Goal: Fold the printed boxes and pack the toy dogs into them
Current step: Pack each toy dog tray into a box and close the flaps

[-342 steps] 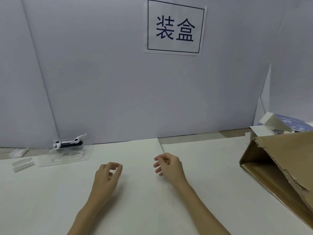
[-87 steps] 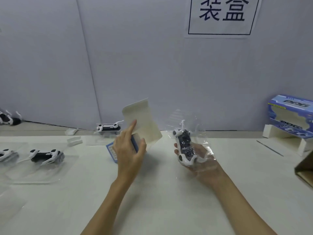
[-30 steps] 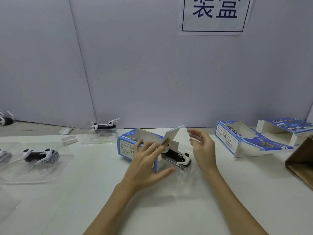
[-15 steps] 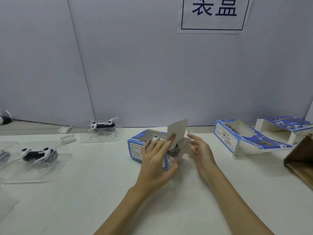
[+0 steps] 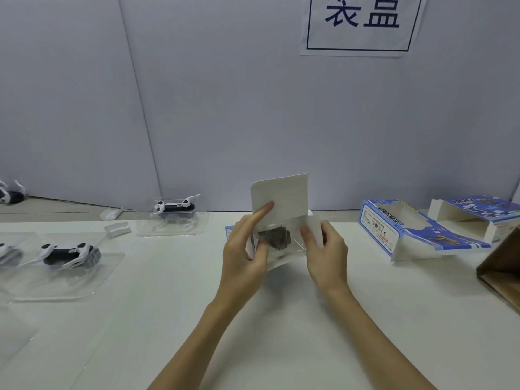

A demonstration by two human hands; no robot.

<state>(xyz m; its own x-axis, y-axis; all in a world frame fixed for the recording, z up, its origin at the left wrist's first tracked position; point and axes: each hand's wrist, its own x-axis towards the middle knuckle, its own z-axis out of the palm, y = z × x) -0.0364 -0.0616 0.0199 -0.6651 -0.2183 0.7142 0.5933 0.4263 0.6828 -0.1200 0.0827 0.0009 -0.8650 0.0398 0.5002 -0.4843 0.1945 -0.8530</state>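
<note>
Three printed boxes, five toy dogs, two hands.

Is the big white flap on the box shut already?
No, the white flap stands straight up above the box, with the left hand touching it and the toy dog showing below.
</note>
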